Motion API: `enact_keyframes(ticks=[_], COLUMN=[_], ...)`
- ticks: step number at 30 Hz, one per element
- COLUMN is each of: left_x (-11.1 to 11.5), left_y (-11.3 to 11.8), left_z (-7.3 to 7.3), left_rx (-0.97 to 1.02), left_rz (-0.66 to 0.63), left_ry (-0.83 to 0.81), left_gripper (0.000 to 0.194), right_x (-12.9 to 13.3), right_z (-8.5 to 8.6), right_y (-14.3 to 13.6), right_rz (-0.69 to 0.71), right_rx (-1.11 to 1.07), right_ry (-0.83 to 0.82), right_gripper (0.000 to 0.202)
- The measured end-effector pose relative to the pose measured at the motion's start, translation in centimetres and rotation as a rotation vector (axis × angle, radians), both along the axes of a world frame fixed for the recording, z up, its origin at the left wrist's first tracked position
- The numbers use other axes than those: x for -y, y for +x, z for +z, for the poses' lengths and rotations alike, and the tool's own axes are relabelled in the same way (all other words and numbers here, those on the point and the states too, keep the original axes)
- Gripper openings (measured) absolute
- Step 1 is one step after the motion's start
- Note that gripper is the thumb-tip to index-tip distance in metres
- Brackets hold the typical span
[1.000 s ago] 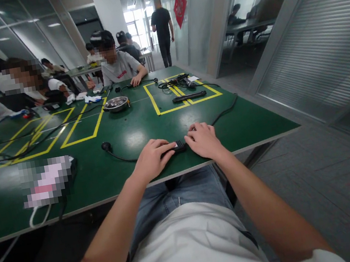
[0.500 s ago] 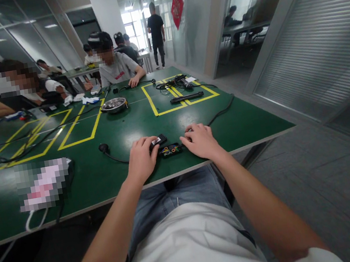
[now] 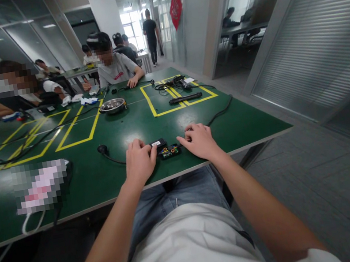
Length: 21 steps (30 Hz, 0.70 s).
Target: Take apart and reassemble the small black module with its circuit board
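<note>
A small black power adapter housing [image 3: 169, 151] lies open near the table's front edge, a circuit board with ring-shaped coils and coloured wires showing. Just behind it is its black cover [image 3: 158, 143] with a white label. My left hand [image 3: 139, 160] has its fingers curled, thumb and forefinger at the cover's left end. A black cord with a plug [image 3: 102, 150] runs beneath that hand. On the housing's other side, my right hand [image 3: 199, 141] is bent over the black cable [image 3: 222, 113] where it leads in; its fingertips are partly hidden.
The green table [image 3: 248, 130] bears yellow tape rectangles. A metal bowl [image 3: 113, 106], a black bar-shaped object [image 3: 185, 98] and coiled cables [image 3: 167, 85] lie farther back. To the left is a blurred pinkish object [image 3: 43, 186]. A person [image 3: 118, 71] sits across.
The cover has come down flatter behind the housing, and its label shows more. My left fingers have slid back toward its left end. My right hand stays. A distant walking person has moved farther away.
</note>
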<state>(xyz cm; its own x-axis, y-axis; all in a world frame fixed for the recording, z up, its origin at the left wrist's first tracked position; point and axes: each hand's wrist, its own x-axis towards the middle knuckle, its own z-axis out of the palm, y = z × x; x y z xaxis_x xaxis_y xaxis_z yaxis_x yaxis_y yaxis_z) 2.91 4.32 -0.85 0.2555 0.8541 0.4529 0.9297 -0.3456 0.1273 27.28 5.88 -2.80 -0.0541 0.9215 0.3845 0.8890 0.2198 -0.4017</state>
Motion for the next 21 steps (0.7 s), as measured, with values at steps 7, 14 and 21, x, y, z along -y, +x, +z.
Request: enact_keyframes(ticks=[7, 14, 21], left_x=[-0.5, -0.3, -1.3], left_y=[-0.1, 0.2, -0.3], left_z=[-0.3, 0.0, -0.3], left_rx=[0.022, -0.02, 0.152], left_rz=[-0.06, -0.03, -0.088], left_ry=[0.037, -0.012, -0.144], left_gripper=[0.043, 0.032, 0.027], right_x=[0.0, 0.2, 0.3], right_z=[0.1, 0.5, 0.8], right_y=[0.1, -0.2, -0.1], right_rz=[-0.016, -0.028, -0.03], right_rx=[-0.046, -0.011, 0.018], right_ry=[0.027, -0.02, -0.067], right_gripper=[0.046, 0.044, 0.041])
